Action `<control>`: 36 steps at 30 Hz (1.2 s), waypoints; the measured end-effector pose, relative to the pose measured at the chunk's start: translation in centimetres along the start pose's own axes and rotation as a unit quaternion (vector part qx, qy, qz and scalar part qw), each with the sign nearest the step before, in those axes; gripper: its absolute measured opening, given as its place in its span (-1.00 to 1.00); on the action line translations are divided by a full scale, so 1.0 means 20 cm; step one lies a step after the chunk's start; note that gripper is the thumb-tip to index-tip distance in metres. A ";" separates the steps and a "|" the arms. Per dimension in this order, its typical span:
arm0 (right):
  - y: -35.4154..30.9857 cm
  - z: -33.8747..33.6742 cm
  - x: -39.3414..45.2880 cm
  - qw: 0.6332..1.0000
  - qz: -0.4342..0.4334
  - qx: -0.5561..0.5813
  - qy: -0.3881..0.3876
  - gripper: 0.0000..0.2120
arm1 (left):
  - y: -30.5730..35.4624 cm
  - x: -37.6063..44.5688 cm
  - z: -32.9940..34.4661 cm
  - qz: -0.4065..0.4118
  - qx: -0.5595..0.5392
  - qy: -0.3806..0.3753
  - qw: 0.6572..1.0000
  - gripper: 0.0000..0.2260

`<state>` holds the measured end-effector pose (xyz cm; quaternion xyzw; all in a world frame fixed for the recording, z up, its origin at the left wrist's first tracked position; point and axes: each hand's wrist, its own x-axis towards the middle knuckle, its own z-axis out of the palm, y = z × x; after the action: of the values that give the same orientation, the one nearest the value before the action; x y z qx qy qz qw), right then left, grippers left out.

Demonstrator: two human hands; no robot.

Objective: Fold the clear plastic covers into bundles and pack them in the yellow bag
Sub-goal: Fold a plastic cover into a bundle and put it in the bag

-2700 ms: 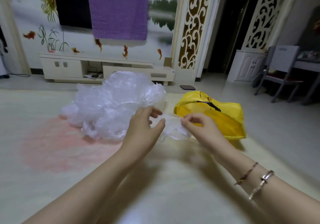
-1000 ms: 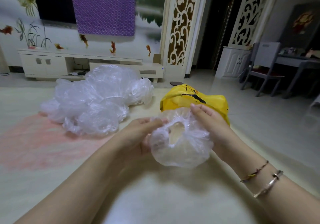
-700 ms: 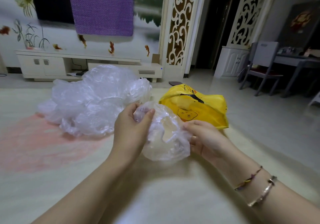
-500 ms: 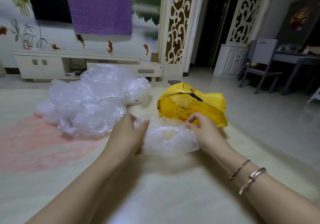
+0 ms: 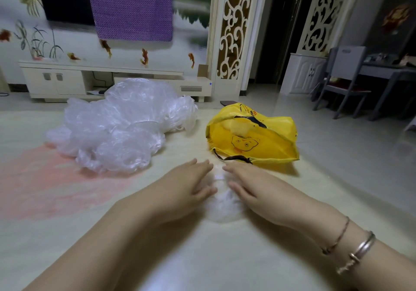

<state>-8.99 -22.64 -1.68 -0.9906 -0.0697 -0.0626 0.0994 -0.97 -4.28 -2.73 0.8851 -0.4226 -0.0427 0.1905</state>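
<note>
Plastic cover (image 5: 221,208) lies on the floor near us, pressed flat under left hand (image 5: 180,189) and right hand (image 5: 254,191) — fingers straight, together. Flattening step; next we fold and pack into the yellow bag (image 5: 254,142) — far right.

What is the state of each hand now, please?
Left hand: open, fingers straight, pressing the clear plastic cover flat on the floor.
Right hand: open, pressing the same cover.

You've got one clear cover (image 5: 221,207) squashed flat on the floor, the loose pile (image 5: 121,126) behind-left, yellow bag (image 5: 258,139) lying open behind-right.
</note>
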 end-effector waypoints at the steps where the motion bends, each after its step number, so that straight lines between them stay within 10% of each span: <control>1: 0.00 0.00 -0.01 0.999 0.006 -0.005 -0.032 -0.57 | -0.02 0.00 0.01 -0.018 0.008 -0.046 0.999 -0.43; 9: 0.10 0.02 -0.07 0.980 0.029 -0.045 -0.193 -0.09 | -0.13 -0.04 -0.02 -0.073 0.106 -0.181 0.975 0.00; 16: 0.13 -0.01 -0.13 0.991 0.006 -0.005 -0.132 -0.07 | -0.11 -0.04 -0.05 -0.060 -0.011 -0.094 0.994 -0.06; 21: 0.06 -0.07 -0.15 0.995 -0.087 0.053 -0.020 -0.36 | -0.08 -0.04 -0.14 -0.010 -0.182 0.027 0.983 -0.58; 30: 0.03 -0.05 -0.13 0.999 -0.024 0.013 -0.026 -0.59 | -0.05 -0.08 -0.17 -0.079 -0.078 -0.144 0.983 -0.40; 33: 0.03 -0.01 -0.10 0.993 0.002 0.088 0.079 -0.90 | -0.05 -0.08 -0.16 -0.077 -0.044 -0.140 0.986 -0.43; 36: 0.05 0.00 -0.06 0.969 0.077 0.205 0.116 -0.74 | -0.09 -0.06 -0.14 -0.081 -0.111 -0.084 0.987 -0.67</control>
<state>-9.94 -23.76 -1.96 -0.9374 0.0078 -0.1539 0.3123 0.29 -1.51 -0.90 0.8827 -0.3571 -0.1792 0.2475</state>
